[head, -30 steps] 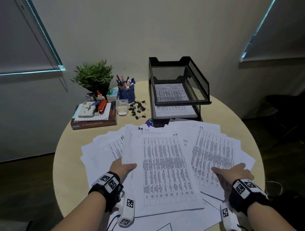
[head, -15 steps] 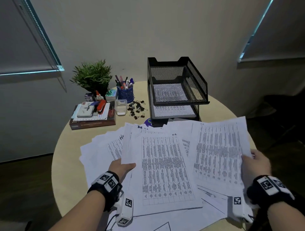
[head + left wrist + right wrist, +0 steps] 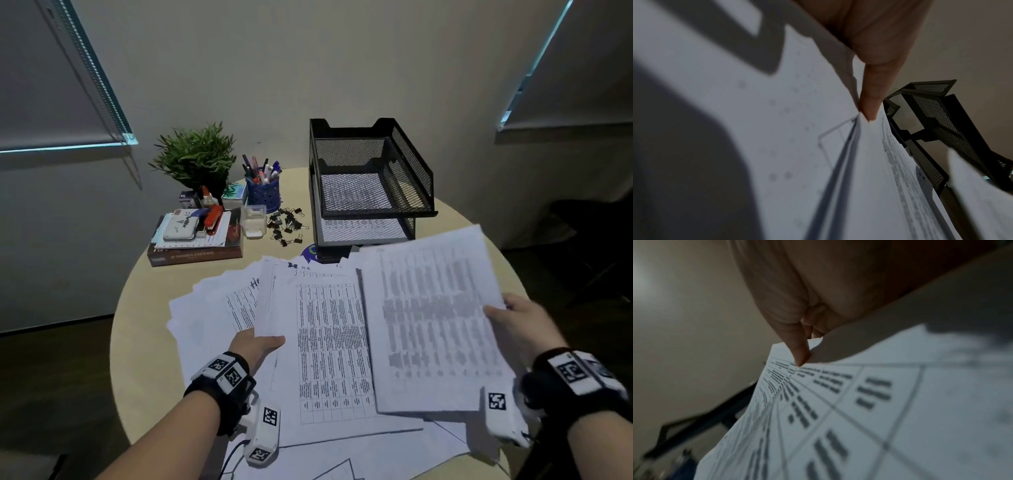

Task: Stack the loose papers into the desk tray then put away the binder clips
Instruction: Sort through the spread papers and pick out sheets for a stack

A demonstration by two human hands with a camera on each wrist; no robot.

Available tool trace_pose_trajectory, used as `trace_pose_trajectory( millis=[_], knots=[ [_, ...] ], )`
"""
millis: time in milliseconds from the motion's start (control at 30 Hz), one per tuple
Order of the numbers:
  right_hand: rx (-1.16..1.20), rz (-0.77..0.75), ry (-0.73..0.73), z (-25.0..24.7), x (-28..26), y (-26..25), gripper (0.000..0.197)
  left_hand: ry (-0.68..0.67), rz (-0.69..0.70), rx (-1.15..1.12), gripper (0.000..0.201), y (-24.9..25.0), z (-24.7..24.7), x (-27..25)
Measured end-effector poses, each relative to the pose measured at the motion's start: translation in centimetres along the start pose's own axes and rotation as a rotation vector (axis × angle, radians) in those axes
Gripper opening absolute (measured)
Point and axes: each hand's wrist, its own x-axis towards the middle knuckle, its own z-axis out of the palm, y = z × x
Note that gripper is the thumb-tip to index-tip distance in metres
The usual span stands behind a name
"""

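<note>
Loose printed papers (image 3: pixel 239 308) lie fanned over the near half of a round table. My right hand (image 3: pixel 513 325) grips a bundle of sheets (image 3: pixel 431 318) by its right edge and holds it lifted and tilted; the thumb (image 3: pixel 799 353) presses on top. My left hand (image 3: pixel 257 344) holds the left edge of a central stack (image 3: pixel 329 342), thumb (image 3: pixel 869 104) on top and fingers hidden beneath. A black two-tier mesh desk tray (image 3: pixel 411 178) stands at the back. Several black binder clips (image 3: pixel 286 224) lie left of it.
At the back left are a potted plant (image 3: pixel 197 157), a blue pen cup (image 3: pixel 263 192), a small clear box (image 3: pixel 254 221), and a book (image 3: pixel 195 253) topped with a stapler and other items. The table's bare rim (image 3: pixel 137 342) shows at left.
My right hand took hold of a bundle of sheets at the right, lifted it and swung it leftward over the central stack. The left hand stayed at its stack's edge.
</note>
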Motion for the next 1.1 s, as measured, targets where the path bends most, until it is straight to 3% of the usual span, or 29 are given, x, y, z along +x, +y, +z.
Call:
trace_pose_trajectory(
  millis=[67, 200, 333, 433, 600, 667, 733, 800, 867, 933, 1000, 1100],
  knots=[
    [-0.029, 0.054, -0.033, 2.1, -0.4, 1.6, 0.018, -0.002, -0.003, 0.015, 0.038, 0.1, -0.1, 0.1],
    [-0.239, 0.098, -0.105, 5.3, 1.3, 7.2, 0.057, -0.034, -0.023, -0.043, 0.037, 0.3, -0.1, 0.1],
    [-0.355, 0.053, -0.164, 8.0, 0.7, 8.0, 0.043, -0.069, -0.048, -0.03, 0.047, 0.4, 0.3, -0.2],
    [-0.432, 0.004, -0.245, 9.7, -0.1, 7.6, 0.046, -0.094, -0.046, 0.021, 0.079, 0.0, 0.5, 0.0],
    [-0.589, -0.103, -0.372, 11.7, -0.5, 7.6, 0.044, -0.141, -0.023, 0.191, 0.071, -0.1, 0.6, 0.5],
    [-0.541, -0.086, -0.386, 12.0, -0.8, 7.7, 0.035, -0.16, -0.024, 0.207, 0.078, -0.7, 0.4, 1.6],
    [-0.414, -0.031, -0.374, 11.9, -1.0, 7.6, 0.031, -0.2, -0.003, 0.193, 0.055, -0.1, 0.5, 0.7],
    [-0.131, 0.096, -0.34, 11.7, -0.8, 7.6, 0.04, -0.218, 0.02, 0.146, 0.033, 0.3, 0.4, -0.5],
    [0.087, 0.179, -0.325, 11.6, -0.8, 7.4, 0.044, -0.258, 0.049, 0.065, 0.029, 0.5, 0.2, -1.3],
    [0.181, 0.207, -0.41, 11.9, -1.1, 6.6, 0.04, -0.289, 0.09, 0.031, 0.024, 1.2, 0.2, -2.4],
    [0.217, 0.218, -0.509, 12.3, -1.7, 5.3, 0.039, -0.292, 0.144, 0.017, 0.02, 2.4, 0.2, -3.1],
    [0.239, 0.084, -0.524, 13.0, -2.7, 2.0, 0.032, -0.204, 0.26, -0.015, 0.023, 4.8, 0.3, -3.7]
  ],
)
